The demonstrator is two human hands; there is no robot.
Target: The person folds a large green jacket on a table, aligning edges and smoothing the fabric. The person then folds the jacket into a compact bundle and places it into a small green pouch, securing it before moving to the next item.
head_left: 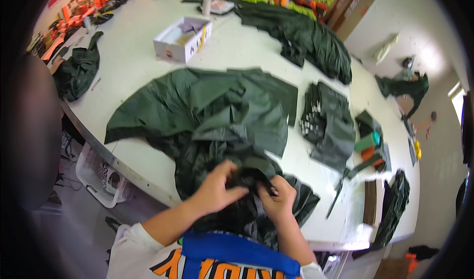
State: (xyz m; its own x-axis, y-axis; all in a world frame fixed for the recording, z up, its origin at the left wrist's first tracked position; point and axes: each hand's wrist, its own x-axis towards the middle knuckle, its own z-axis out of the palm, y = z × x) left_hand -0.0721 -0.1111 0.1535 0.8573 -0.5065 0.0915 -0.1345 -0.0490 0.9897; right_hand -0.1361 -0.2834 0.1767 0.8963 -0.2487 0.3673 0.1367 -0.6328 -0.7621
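A large dark green garment (217, 101) of smooth, coated-looking cloth lies spread and crumpled on the white table, its near part gathered in front of me. My left hand (219, 187) is closed on a bunched black edge of this garment. Close by on the right, my right hand (277, 197) pinches the same black edge, thumb downward. Between the two hands the edge curves up in a loop. Some fingertips are hidden in the folds, and black shiny cloth hangs below the hands toward my lap.
On the white table (133, 46) stand a white open box (170, 49) and, at right, a stack of folded dark green pieces (328, 121). A teal cylinder (368, 141) lies beyond it. More green cloth (306, 37) covers the far side. A white basket (98, 175) sits below the left edge.
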